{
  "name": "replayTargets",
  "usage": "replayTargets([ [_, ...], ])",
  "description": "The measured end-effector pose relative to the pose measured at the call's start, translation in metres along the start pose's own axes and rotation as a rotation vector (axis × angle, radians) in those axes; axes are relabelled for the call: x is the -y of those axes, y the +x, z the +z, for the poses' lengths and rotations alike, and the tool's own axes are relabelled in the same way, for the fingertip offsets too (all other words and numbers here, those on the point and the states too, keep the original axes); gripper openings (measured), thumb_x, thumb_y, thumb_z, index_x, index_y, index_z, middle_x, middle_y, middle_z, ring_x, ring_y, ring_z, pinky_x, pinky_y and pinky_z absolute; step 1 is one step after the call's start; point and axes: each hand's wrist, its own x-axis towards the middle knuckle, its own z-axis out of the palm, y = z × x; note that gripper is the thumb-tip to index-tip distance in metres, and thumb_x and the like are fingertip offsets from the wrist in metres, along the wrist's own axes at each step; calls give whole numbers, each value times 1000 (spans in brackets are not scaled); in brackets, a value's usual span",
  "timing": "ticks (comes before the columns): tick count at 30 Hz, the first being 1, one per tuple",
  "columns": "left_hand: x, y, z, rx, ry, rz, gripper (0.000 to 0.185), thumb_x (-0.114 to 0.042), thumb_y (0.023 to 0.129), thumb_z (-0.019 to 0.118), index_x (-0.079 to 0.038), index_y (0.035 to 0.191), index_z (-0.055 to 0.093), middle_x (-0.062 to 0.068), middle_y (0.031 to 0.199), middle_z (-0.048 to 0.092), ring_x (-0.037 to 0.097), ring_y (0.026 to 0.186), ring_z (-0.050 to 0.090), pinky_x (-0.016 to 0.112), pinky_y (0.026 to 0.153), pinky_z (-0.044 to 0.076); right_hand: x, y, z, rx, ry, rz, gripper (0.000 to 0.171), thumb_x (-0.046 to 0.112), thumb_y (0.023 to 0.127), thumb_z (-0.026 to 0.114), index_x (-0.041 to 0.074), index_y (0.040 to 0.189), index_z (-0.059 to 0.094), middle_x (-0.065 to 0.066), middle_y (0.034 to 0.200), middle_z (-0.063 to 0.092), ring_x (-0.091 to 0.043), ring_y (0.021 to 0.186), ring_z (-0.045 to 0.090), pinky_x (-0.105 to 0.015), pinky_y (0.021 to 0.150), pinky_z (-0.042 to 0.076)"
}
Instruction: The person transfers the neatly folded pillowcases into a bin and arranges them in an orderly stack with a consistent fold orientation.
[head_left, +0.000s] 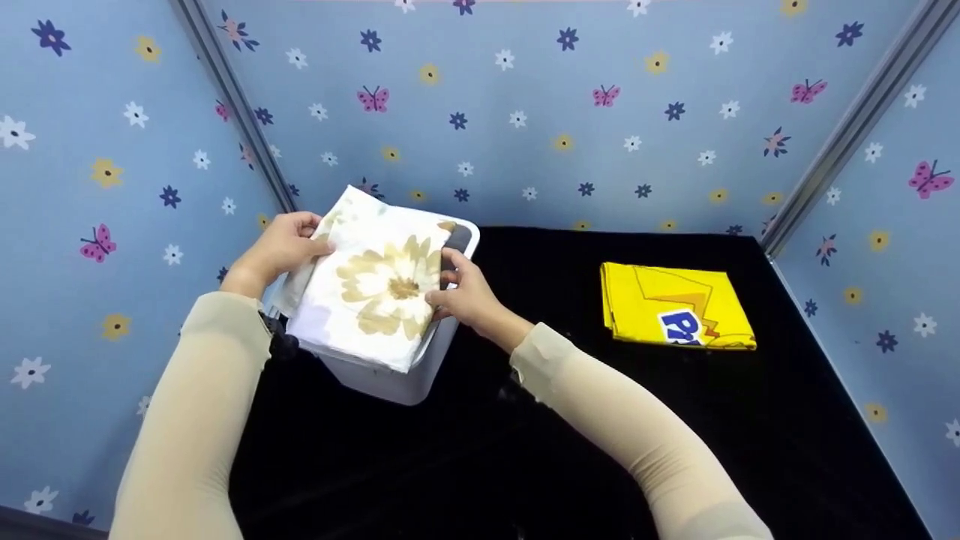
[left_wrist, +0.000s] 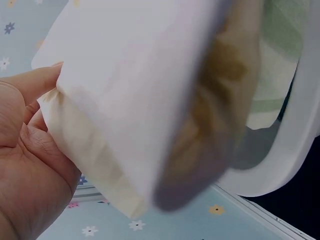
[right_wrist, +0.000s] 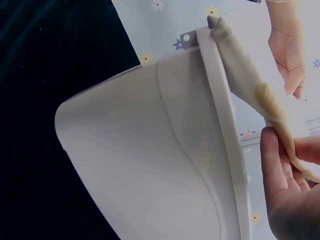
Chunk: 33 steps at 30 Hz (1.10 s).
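Observation:
A folded white cloth with a tan flower print (head_left: 379, 289) lies across the top of a white plastic bin (head_left: 405, 382) at the left of the black table. My left hand (head_left: 281, 247) grips the cloth's left edge, thumb on top. My right hand (head_left: 461, 292) pinches its right edge beside the bin's grey handle (head_left: 459, 238). In the left wrist view the left hand (left_wrist: 30, 150) holds the folded cloth (left_wrist: 135, 100) above the bin's rim (left_wrist: 295, 140). The right wrist view shows my right hand (right_wrist: 290, 175) pinching the cloth's edge (right_wrist: 270, 100) at the bin's wall (right_wrist: 150, 165).
A folded yellow cloth with blue lettering (head_left: 675, 306) lies on the black tabletop (head_left: 570, 405) to the right. Blue walls with flowers and butterflies (head_left: 540, 112) close in the table on three sides. A green-and-white cloth (left_wrist: 280, 65) lies inside the bin.

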Motion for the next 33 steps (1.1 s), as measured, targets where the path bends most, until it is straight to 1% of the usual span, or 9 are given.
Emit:
replayTargets([
  [6,9,4,12,-18,4,13,39,-16,107,67,4,139,60,10,114,74,3,85,65,18,78,53,-7,3,-3,1,-40,-32,80,-22,89,62,1,162,41,-31,125,71,-26,84,75,-35,64,65],
  [8,12,6,16,-19,3,11,38,-16,107,66,3,139,60,11,114,72,5,85,65,19,78,53,-10,4,-4,-5,-68,-43,79,-22,88,62,1,161,42,-31,122,72,-23,81,74,-33,63,63],
  [12,17,10,21,-22,2,12,36,-16,108,65,4,137,60,10,111,71,7,85,65,22,78,53,-13,6,-4,-10,-115,-68,76,-20,86,62,-1,157,45,-31,118,74,-22,80,71,-31,63,61],
  [17,20,14,23,-30,16,40,34,-14,107,65,6,134,61,14,113,72,6,85,64,20,77,52,-13,9,-3,-19,-140,-77,73,-21,85,64,-3,154,48,-31,117,74,-23,84,71,-29,65,60],
  [21,21,18,24,-33,39,60,32,-12,105,66,7,130,62,10,107,70,6,84,61,19,77,50,-13,12,-3,-28,-155,-67,72,-21,85,65,-5,153,48,-30,113,74,-21,84,71,-28,66,60],
  [25,21,22,25,-32,57,59,30,-13,105,65,6,128,63,4,101,67,8,86,59,20,77,48,-13,14,-3,-41,-182,-76,72,-21,84,65,-6,153,48,-31,111,74,-19,80,69,-27,64,59],
  [27,20,23,25,-32,60,54,30,-14,106,65,6,129,63,4,100,67,10,86,59,22,78,48,-13,15,-3,-46,-195,-83,72,-21,84,64,-6,153,48,-32,110,74,-18,78,68,-27,63,58],
  [29,20,25,26,-33,71,46,29,-14,107,64,5,129,62,6,102,66,12,88,58,24,79,47,-12,16,-3,-53,-205,-83,72,-20,83,64,-6,153,49,-32,110,74,-17,75,68,-26,61,58],
  [33,20,27,29,-15,78,21,32,-14,107,62,5,132,60,17,116,69,14,93,61,30,86,49,-11,16,-3,-60,-197,-50,73,-20,83,64,-5,153,49,-29,107,74,-17,70,68,-27,60,59],
])
